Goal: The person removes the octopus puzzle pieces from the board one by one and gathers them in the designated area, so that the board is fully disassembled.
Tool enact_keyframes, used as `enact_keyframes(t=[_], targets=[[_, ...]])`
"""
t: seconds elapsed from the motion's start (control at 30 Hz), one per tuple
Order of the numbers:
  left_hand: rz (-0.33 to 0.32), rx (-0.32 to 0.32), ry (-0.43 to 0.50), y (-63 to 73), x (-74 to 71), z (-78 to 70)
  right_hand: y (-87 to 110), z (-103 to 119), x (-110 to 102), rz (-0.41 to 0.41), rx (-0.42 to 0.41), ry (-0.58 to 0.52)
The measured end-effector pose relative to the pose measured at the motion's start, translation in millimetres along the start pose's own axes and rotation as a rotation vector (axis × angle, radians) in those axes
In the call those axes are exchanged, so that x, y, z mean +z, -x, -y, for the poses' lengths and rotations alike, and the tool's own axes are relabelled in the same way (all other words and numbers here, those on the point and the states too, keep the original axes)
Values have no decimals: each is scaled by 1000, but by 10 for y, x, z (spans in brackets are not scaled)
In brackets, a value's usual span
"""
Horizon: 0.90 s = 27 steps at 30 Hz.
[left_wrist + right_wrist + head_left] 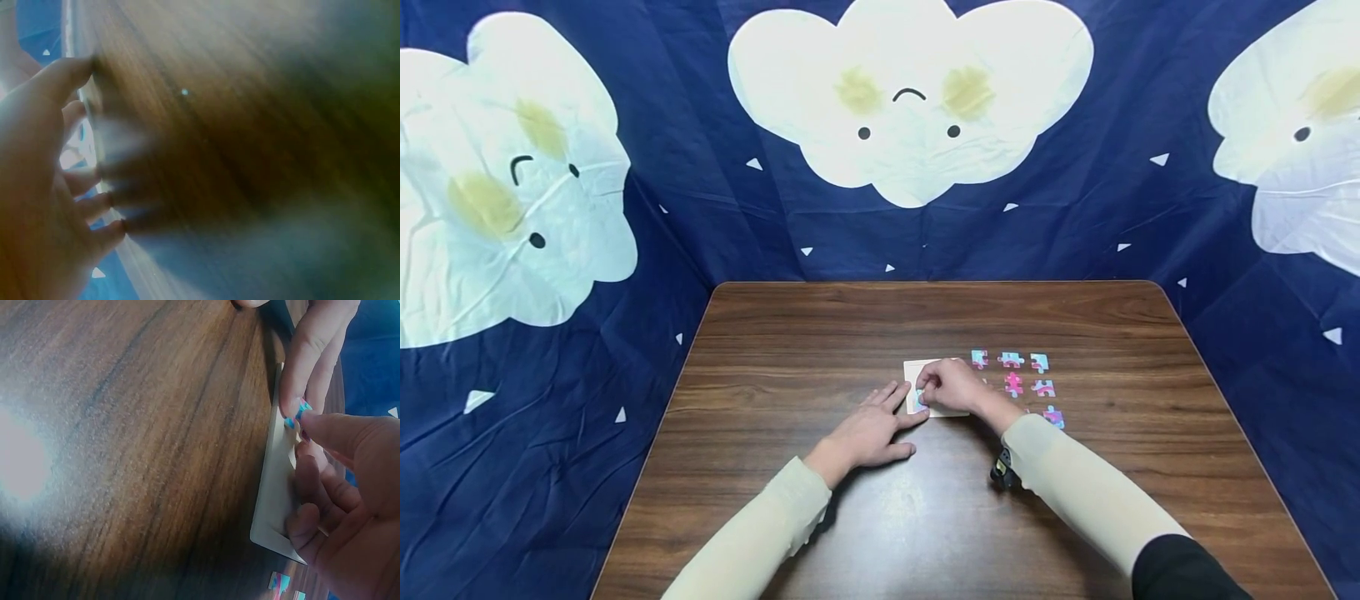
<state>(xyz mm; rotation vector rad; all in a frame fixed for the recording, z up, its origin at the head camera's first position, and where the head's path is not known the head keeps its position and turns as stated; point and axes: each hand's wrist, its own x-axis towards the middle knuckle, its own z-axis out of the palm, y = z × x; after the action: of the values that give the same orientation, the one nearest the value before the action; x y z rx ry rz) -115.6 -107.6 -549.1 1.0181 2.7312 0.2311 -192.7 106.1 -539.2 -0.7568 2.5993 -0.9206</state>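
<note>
A small white puzzle board [912, 372] lies flat on the wooden table, largely covered by my hands. My right hand [953, 386] is over it and pinches a blue and pink jigsaw puzzle piece [304, 408] between thumb and finger, low against the board's left part. In the right wrist view the board's raised edge [265, 506] shows beneath that hand. My left hand [868, 432] rests with spread, straight fingers at the board's left side, its fingertips touching the board. The left wrist view shows this hand [37, 169] with its fingers reaching down to the table.
Several loose jigsaw pieces [1013, 384] lie in rough rows right of the board, some partly behind the right forearm. A dark wrist device [1003, 469] hangs under the right cuff. Blue cloth [925, 242] with cloud prints stands around the wooden table [775, 333].
</note>
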Motion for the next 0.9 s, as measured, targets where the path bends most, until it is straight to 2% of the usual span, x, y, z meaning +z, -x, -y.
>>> enact_keyframes(t=[0.17,0.5,0.6,0.9], targets=[[-6,3,0,-15,8,-5,17,-24,-10,-24,-11,-3],[-41,-15,-22,-62,33,-9,97,-86,-147,-35,11,-144],[-49,-19,-39,-74,31,-11,153,-107,-218,-41,25,-170],[-72,-33,-21,-46,22,-14,406,-262,-475,-52,65,-153]])
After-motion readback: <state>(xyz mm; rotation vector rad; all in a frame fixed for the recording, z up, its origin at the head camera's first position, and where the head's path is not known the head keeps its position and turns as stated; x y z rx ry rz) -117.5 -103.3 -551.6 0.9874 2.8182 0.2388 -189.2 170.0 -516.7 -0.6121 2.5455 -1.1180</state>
